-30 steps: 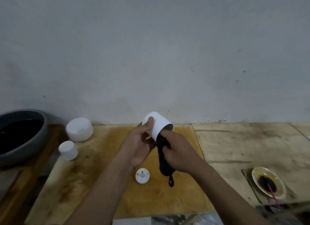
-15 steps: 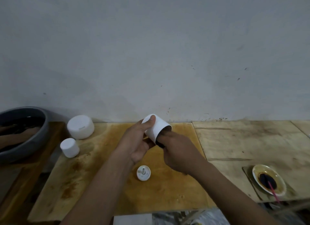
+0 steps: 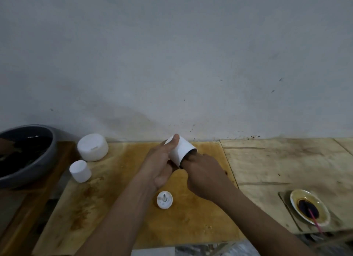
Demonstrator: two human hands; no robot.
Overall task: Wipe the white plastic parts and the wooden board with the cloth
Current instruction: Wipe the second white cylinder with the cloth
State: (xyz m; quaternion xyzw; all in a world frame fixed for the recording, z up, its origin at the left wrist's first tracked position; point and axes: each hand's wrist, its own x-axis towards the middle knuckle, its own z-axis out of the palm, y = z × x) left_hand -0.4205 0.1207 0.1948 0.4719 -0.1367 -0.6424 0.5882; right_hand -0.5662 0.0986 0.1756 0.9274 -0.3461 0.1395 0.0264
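One white cup [image 3: 182,150] gripped by left hand [image 3: 160,166], right hand [image 3: 206,173] tucked inside, grip unclear.

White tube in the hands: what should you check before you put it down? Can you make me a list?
1. Left hand grips the white tube round its side: ok.
2. Right hand has its fingers pushed into the tube's open end: ok.
3. Cloth is inside the tube: cannot tell, the fingers hide it.
4. Inside of the tube is wiped clean: cannot tell.
5. Wooden board has a bare spot to set the tube on: ok.
6. Small white disc lies on the board, held by neither hand: ok.
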